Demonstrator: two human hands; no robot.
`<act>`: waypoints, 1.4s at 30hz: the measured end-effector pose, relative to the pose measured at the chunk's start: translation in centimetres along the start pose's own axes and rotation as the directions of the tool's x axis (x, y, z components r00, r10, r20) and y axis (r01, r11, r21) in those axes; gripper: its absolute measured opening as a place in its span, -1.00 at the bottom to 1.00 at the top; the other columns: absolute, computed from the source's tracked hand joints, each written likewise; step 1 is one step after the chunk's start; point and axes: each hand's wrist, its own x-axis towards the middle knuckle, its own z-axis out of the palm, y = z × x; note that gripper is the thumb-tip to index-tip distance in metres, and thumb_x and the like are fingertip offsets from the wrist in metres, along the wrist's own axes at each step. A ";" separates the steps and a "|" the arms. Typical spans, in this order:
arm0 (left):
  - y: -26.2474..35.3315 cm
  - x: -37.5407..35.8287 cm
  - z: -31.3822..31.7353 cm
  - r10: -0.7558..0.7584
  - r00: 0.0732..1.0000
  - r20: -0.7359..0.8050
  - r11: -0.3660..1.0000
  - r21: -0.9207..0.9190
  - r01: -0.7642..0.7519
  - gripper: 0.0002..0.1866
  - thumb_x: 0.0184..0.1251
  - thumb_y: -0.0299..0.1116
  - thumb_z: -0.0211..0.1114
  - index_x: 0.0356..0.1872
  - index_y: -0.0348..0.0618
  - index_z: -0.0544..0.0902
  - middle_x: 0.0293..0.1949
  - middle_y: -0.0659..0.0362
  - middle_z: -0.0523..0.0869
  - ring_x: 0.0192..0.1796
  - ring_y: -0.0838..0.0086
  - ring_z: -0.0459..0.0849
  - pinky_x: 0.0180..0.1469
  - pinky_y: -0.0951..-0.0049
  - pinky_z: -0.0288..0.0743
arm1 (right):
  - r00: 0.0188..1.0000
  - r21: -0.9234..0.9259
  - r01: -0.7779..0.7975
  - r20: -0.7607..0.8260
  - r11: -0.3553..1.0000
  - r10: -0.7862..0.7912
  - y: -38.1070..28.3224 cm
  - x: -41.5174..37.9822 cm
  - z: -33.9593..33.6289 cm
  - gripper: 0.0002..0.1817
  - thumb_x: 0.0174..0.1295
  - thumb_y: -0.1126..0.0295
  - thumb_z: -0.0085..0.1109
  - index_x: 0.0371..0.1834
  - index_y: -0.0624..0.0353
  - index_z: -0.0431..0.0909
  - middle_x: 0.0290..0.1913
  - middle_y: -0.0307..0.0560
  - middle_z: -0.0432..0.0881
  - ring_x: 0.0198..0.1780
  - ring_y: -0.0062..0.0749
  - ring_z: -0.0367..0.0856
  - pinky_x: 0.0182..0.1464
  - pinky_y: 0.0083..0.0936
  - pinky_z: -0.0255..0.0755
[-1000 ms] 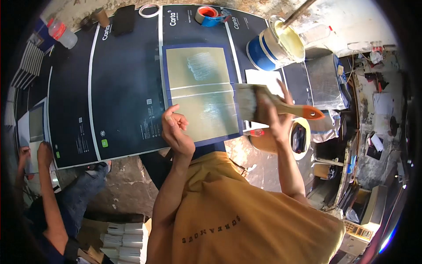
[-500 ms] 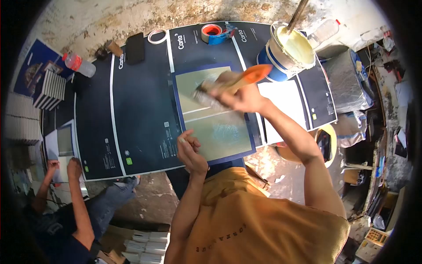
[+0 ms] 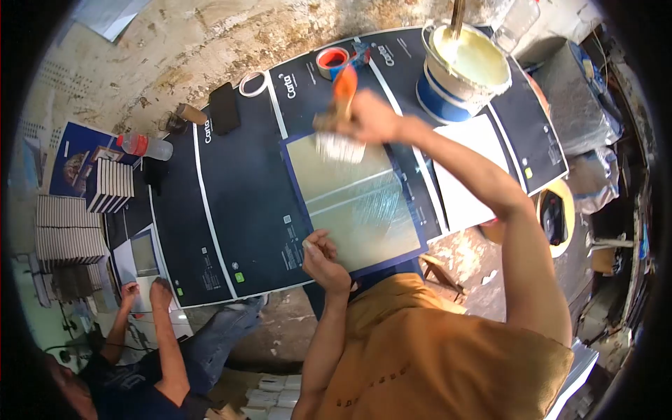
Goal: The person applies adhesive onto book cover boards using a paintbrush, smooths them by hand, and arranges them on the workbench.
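Note:
In my right hand (image 3: 378, 117) is a wide paintbrush (image 3: 341, 150), its orange-tipped handle pointing up and its pale bristles low over the far part of a book cover (image 3: 329, 203). The cover lies flat, with blue borders around two greyish-green boards and a pale strip between them. Wet, streaky white marks show on the nearer board. My left hand (image 3: 326, 264) is beside the cover's near left edge, fingers loosely bent and apart, holding nothing that I can see. To the right, a bucket (image 3: 458, 87) of creamy paste has a stick standing in it.
White sheets (image 3: 469, 171) lie right of the cover on the dark table covering (image 3: 238, 189). Tape rolls (image 3: 331, 61), a phone (image 3: 224, 108) and a bottle (image 3: 145, 146) are along the back. At left are book stacks (image 3: 68, 227) and another person's hands (image 3: 161, 294) at a sheet.
My right hand has swept the brush toward the cover's far edge, its handle swinging upright. More white streaks show on the cover. The camera view has shifted; my left hand stays by the cover.

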 end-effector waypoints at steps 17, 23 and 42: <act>-0.2 -0.1 0.2 0.005 1.000 0.022 1.000 -0.011 -0.005 -0.37 0.65 -0.01 -0.32 -0.17 -0.34 0.63 -0.53 0.29 0.45 -0.47 0.66 0.31 -0.40 0.60 0.15 | 0.924 0.142 0.064 -0.382 0.988 -0.005 1.1 -7.9 -1.3 -0.77 0.28 0.36 0.22 -0.06 0.12 0.73 -0.35 -0.12 0.59 -0.35 -0.39 0.59 -0.33 -0.39 0.44; -0.4 -0.4 -0.4 -0.023 0.999 0.050 0.999 0.027 0.021 -0.37 0.65 -0.01 -0.32 -0.17 -0.33 0.63 -0.54 0.30 0.43 -0.48 0.66 0.29 -0.42 0.61 0.13 | 0.974 -0.071 -0.037 -0.228 0.997 0.020 5.7 -7.6 -2.5 -0.73 0.33 0.37 0.15 0.04 0.03 0.71 -0.27 -0.10 0.69 -0.45 -0.36 0.63 -0.38 -0.47 0.46; -0.2 0.0 -0.3 0.037 0.999 0.025 0.992 0.122 -0.040 -0.26 0.64 0.04 -0.40 -0.29 -0.33 0.68 -0.70 0.38 0.18 -0.60 0.62 0.10 -0.50 0.47 -0.08 | 0.934 0.335 0.276 0.128 0.901 -0.334 -2.8 1.0 0.2 -0.75 0.32 0.20 0.26 -0.14 0.13 0.71 -0.37 -0.10 0.69 -0.32 -0.37 0.65 -0.32 -0.38 0.50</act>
